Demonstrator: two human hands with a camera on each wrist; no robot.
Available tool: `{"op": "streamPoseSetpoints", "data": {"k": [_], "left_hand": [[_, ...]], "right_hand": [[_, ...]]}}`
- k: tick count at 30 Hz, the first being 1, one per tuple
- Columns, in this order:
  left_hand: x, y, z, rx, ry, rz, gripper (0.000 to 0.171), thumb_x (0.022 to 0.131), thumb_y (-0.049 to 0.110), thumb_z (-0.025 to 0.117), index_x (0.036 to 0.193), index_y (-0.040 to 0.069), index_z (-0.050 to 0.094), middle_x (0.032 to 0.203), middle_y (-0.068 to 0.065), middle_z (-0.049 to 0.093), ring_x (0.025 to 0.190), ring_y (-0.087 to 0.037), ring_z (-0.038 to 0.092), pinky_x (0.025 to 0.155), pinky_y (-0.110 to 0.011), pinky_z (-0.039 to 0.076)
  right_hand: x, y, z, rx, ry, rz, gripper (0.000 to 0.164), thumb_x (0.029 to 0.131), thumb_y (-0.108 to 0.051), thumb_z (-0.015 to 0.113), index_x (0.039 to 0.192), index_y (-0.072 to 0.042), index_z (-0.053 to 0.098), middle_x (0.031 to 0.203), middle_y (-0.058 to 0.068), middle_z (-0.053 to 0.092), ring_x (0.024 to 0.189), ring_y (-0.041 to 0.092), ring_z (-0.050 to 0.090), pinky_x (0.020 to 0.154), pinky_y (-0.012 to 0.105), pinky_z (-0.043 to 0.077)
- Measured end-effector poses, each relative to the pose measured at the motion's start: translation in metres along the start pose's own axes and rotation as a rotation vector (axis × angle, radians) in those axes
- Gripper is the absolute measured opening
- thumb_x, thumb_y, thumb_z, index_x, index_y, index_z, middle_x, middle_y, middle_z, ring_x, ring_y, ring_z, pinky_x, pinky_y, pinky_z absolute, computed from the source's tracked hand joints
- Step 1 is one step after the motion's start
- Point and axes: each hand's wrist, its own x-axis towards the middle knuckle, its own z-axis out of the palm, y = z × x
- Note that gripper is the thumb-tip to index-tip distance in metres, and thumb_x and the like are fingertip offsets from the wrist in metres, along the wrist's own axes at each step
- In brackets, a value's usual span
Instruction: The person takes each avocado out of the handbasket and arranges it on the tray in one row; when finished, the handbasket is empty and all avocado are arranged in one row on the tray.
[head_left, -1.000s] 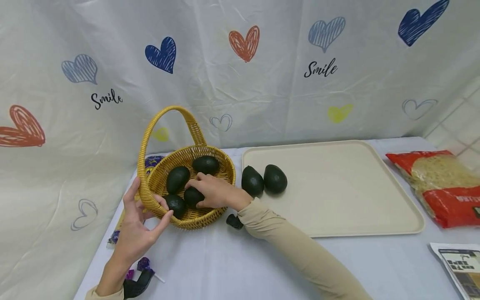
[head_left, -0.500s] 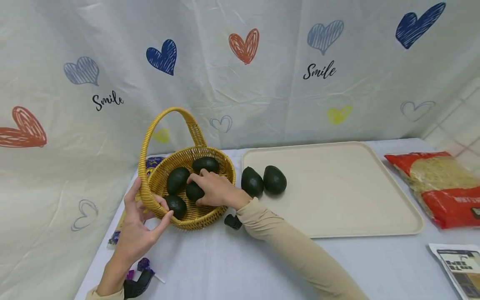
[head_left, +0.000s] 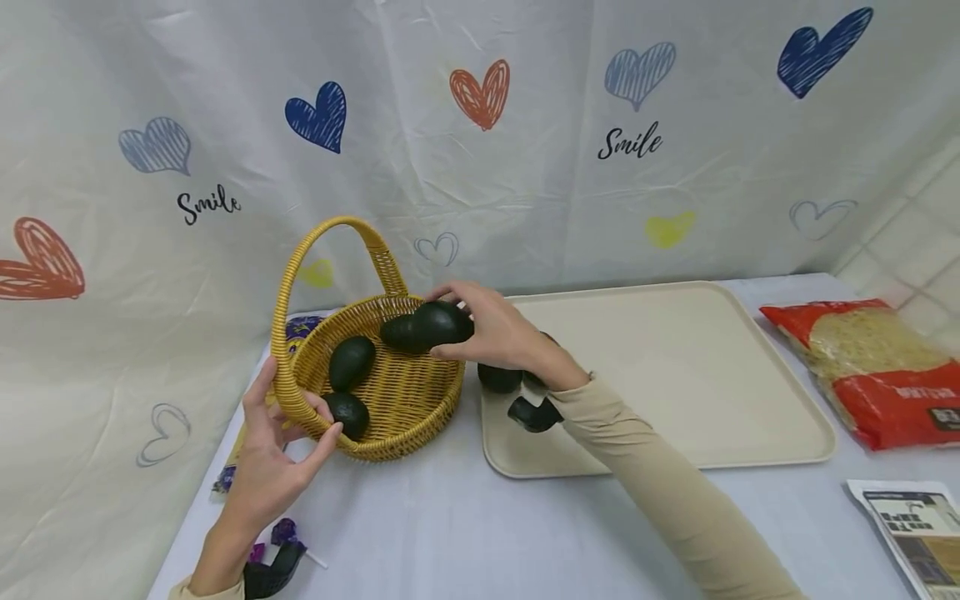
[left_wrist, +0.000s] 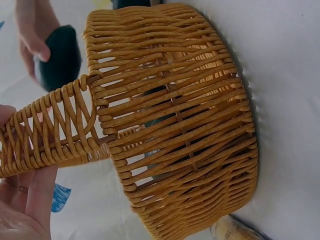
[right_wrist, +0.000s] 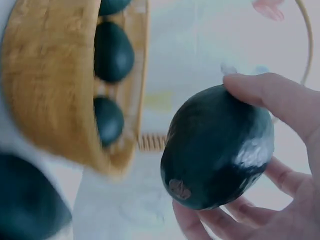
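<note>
A yellow wicker basket (head_left: 420, 400) with a tall handle stands at the table's left. My left hand (head_left: 270, 471) grips the base of its handle, thumb against the rim; the left wrist view shows this hand (left_wrist: 25, 200) on the handle. Above the basket's right rim my right hand (head_left: 498, 329) holds a dark green avocado (head_left: 446, 323) between thumb and fingers. The right wrist view shows that avocado (right_wrist: 215, 150) clear of the basket. Inside lie three more: a left avocado (head_left: 352, 363), a front avocado (head_left: 347, 415) and a back avocado (head_left: 396, 333), partly hidden.
Right of the basket lies a cream tray (head_left: 675, 367); two avocados on it, including one avocado (head_left: 500, 379), are partly covered by my right arm. A red pasta bag (head_left: 870, 375) and a printed packet (head_left: 911, 533) lie far right. A purple lollipop (head_left: 284, 531) lies near my left wrist.
My right hand has lifted an avocado out of the basket's middle and moved up and right to the rim. The left hand stays on the handle.
</note>
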Motion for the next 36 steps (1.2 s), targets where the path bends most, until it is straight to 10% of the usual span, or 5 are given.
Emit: {"op": "streamPoseSetpoints", "data": {"k": [8,17,36], "left_hand": [[-0.001,0.0,0.0,0.0,0.0,-0.02,0.119,0.071,-0.026,0.079,0.16,-0.003,0.004,0.099,0.004,0.061,0.086,-0.006,0.061,0.074,-0.014,0.057],[-0.001,-0.004,0.001,-0.035,0.007,0.019,0.099,0.098,0.033,0.073,0.159,-0.004,0.004,0.1,0.002,0.061,0.087,-0.006,0.061,0.074,-0.014,0.057],[0.0,-0.002,-0.002,-0.014,0.003,-0.007,0.104,0.088,0.0,0.082,0.159,-0.004,0.005,0.099,0.002,0.062,0.087,-0.005,0.062,0.076,-0.014,0.057]], "right_hand": [[-0.039,0.038,-0.057,0.016,0.047,0.114,0.069,0.086,-0.018,0.085,0.149,-0.016,0.056,0.148,0.008,0.057,0.123,0.033,0.055,0.101,0.051,0.049],[-0.082,0.072,-0.092,-0.015,0.072,0.309,0.061,0.087,-0.023,0.085,0.141,-0.018,0.058,0.137,0.011,0.057,0.114,0.035,0.054,0.089,0.047,0.048],[-0.121,0.114,-0.094,0.113,-0.056,0.519,0.062,0.091,-0.031,0.082,0.14,-0.018,0.046,0.133,0.019,0.049,0.106,0.032,0.066,0.092,0.043,0.048]]}}
